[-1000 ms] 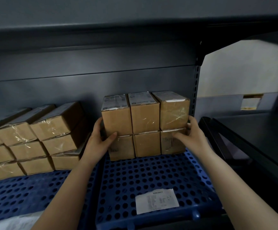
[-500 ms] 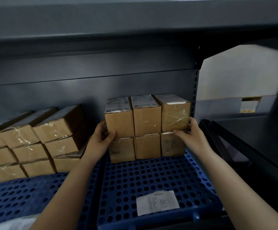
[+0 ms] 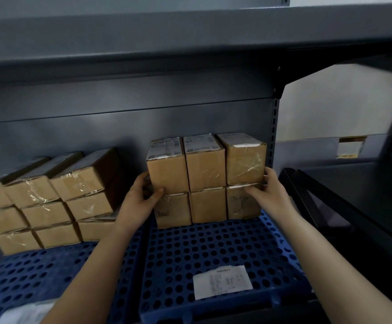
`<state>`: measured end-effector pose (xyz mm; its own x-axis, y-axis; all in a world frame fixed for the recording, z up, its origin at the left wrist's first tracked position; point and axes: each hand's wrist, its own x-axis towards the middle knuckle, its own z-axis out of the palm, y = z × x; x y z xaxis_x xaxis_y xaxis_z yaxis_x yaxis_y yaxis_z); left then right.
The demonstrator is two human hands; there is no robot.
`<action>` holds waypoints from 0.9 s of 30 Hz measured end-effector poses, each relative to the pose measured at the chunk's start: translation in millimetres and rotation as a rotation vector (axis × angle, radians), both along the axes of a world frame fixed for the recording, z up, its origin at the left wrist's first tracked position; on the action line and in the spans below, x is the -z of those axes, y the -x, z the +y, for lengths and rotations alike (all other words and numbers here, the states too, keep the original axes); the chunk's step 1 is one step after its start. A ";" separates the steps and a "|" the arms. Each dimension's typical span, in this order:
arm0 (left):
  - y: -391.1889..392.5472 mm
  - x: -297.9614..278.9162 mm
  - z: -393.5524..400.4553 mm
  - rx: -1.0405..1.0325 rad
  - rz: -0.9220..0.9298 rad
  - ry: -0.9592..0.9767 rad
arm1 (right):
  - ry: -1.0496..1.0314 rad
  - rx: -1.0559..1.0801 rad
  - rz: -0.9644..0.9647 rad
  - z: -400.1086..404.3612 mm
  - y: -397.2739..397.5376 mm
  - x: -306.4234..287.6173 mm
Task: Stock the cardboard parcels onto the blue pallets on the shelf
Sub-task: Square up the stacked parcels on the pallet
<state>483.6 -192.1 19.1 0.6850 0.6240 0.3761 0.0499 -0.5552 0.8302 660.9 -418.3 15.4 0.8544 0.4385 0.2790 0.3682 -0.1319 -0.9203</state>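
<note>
Left hand (image 3: 138,202) and right hand (image 3: 268,195), arms extended, clasp opposite ends of the six-parcel block (image 3: 205,181) on the right blue pallet (image 3: 213,249).

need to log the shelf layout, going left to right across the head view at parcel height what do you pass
stack of parcels on the left pallet → left hand → two-tier block of six parcels → right hand → perforated shelf upright → dark empty shelf
</note>
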 end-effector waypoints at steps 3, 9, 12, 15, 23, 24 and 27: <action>0.7 1.2 -1.3 -0.020 0.003 -0.024 | -0.004 0.014 0.001 -1.1 0.6 2.8; 3.0 4.8 -1.0 -0.039 0.012 -0.049 | 0.009 0.020 0.013 -3.0 3.4 6.7; 4.2 7.3 -1.3 -0.051 0.023 -0.057 | 0.019 0.015 0.011 -3.8 4.9 7.7; 6.4 8.6 -1.9 -0.067 0.030 -0.054 | 0.040 0.010 0.018 -5.1 6.2 10.4; 18.8 16.8 -15.7 -0.101 0.079 -0.060 | 0.235 0.058 0.085 -10.6 20.6 34.0; 20.4 18.4 -16.9 -0.107 0.085 -0.057 | 0.261 0.060 0.083 -11.4 23.0 35.1; 26.4 23.2 -20.9 -0.111 0.103 -0.056 | 0.401 0.025 -0.029 -10.4 32.5 35.1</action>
<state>457.2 -213.0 -4.1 0.6501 0.6776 0.3438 0.1967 -0.5871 0.7852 628.5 -428.7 -19.8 0.8603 0.4968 0.1143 0.3856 -0.4876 -0.7833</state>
